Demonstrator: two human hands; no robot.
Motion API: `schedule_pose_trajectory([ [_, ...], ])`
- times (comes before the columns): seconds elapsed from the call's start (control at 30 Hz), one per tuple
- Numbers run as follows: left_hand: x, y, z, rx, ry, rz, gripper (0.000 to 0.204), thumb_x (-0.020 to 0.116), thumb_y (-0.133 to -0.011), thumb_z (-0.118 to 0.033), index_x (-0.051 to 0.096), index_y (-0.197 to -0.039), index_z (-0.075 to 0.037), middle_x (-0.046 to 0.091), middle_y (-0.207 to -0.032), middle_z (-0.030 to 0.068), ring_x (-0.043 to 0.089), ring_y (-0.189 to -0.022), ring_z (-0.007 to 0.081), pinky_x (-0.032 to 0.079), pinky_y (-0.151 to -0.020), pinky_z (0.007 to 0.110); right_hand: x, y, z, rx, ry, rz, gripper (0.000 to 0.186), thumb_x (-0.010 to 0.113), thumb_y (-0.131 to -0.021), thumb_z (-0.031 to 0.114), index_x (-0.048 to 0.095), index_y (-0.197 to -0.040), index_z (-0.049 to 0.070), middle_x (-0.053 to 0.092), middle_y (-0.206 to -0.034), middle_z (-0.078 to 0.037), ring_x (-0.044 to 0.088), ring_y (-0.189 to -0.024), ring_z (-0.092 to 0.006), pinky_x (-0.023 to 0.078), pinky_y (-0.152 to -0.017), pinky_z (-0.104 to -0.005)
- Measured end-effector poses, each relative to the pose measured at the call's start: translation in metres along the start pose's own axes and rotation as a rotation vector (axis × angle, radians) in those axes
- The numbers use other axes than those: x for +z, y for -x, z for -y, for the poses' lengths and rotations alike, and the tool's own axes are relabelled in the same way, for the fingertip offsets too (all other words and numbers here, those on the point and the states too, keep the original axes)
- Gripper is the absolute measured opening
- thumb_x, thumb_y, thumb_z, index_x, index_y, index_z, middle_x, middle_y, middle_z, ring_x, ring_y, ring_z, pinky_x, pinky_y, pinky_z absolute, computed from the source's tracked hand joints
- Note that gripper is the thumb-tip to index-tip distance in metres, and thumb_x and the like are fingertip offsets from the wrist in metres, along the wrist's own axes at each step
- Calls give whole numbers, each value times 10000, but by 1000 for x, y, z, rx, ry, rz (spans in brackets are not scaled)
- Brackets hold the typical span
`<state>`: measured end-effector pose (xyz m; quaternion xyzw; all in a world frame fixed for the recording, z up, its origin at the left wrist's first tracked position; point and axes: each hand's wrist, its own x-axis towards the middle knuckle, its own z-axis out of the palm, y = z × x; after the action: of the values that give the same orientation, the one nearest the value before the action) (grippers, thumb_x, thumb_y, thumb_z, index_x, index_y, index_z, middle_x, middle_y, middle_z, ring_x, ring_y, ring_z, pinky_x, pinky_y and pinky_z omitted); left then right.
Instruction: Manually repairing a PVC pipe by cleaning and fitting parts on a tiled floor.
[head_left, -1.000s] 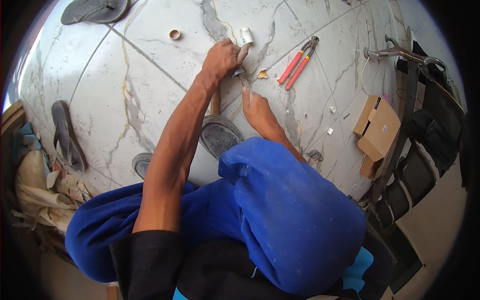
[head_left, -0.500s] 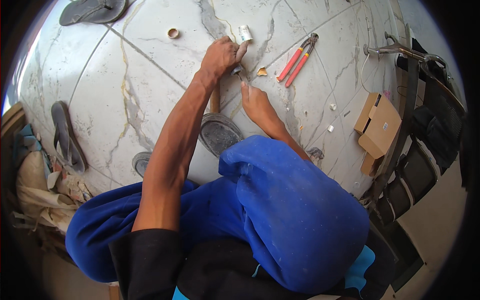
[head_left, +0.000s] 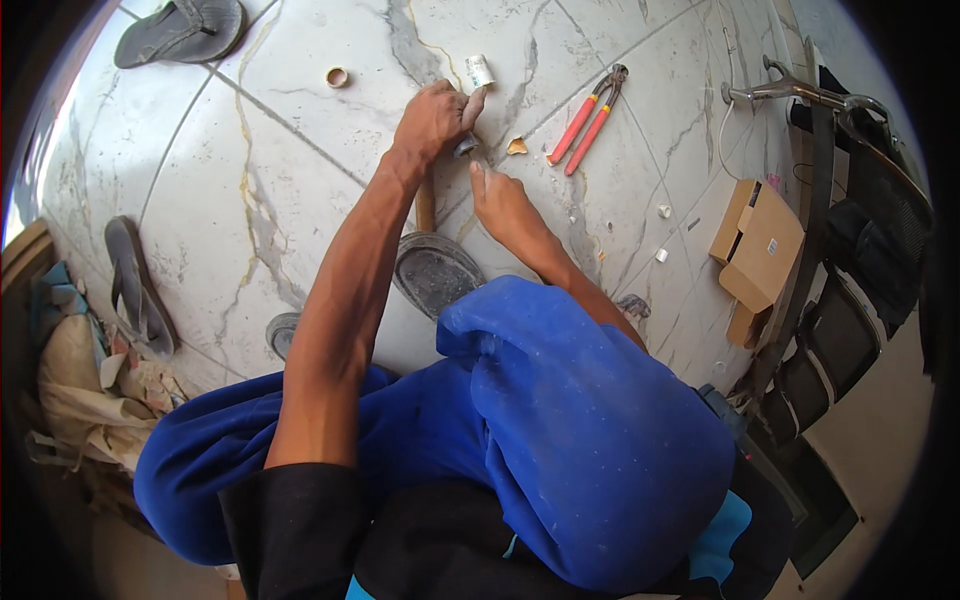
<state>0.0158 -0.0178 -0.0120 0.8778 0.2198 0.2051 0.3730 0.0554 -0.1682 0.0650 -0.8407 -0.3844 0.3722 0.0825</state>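
Note:
My left hand (head_left: 437, 122) is closed on a small dark metal piece (head_left: 464, 146) at the upper centre. A wooden handle (head_left: 425, 205) lies beneath it, running down to my shoe (head_left: 437, 275). My right hand (head_left: 500, 205) is closed, its fingertips against the underside of the metal piece; what they pinch is too small to make out. Just beyond my left hand is a white printed cylinder (head_left: 480, 72). A tan broken fragment (head_left: 517, 146) lies to the right of it, and red-handled pincers (head_left: 582, 130) lie farther right.
A small ring (head_left: 336, 77) lies beyond my hands. Flip-flops rest at top left (head_left: 180, 30) and left (head_left: 140, 285), near crumpled sacking (head_left: 80, 390). At right are an open cardboard box (head_left: 762, 250) and black metal-framed seats (head_left: 835, 340). Small white bits (head_left: 661, 255) are scattered nearby.
My right hand has edged up toward the metal piece, and less of the thin shaft between my hands shows. The whole view has shifted slightly, with my hands a little further left in it.

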Motion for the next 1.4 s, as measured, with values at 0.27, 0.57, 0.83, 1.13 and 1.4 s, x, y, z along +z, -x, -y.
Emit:
schedule_pose_trajectory([
  [0.27,-5,1,3,55,-61,15,338,430,-882,-244,577,-665,-31,531,-571,117,493,-634,271,430,-606,338,-4,-8,12,-48,0,55,421,322,-923,289,518,-856,-77,558,-761,-309,543,-723,-468,443,-659,-490],
  [0.57,-13,-2,-6,-123,21,68,438,434,-874,-333,584,-622,-8,534,-566,150,522,-649,294,431,-629,375,-13,87,-22,252,-74,70,404,331,-922,341,508,-864,-18,558,-672,-272,545,-677,-447,438,-611,-472],
  [0.83,-10,-12,18,-371,251,163,572,383,-892,-426,602,-585,5,561,-528,65,526,-534,145,418,-569,274,-24,95,-21,208,-216,-101,300,347,-922,282,454,-884,4,545,-617,-240,544,-635,-432,415,-574,-497],
  [1.13,-15,-14,0,-481,423,239,589,366,-891,-414,601,-566,18,564,-518,100,547,-517,190,434,-588,300,-19,83,-19,10,-185,-126,197,385,-898,218,429,-921,28,566,-624,-225,556,-621,-433,432,-571,-504],
  [1.4,-16,-14,-10,-491,336,242,577,362,-897,-388,596,-573,28,564,-522,143,559,-523,255,438,-593,342,-19,59,-8,-62,-49,-175,198,378,-910,233,431,-923,43,560,-576,-203,570,-585,-401,445,-546,-494],
])
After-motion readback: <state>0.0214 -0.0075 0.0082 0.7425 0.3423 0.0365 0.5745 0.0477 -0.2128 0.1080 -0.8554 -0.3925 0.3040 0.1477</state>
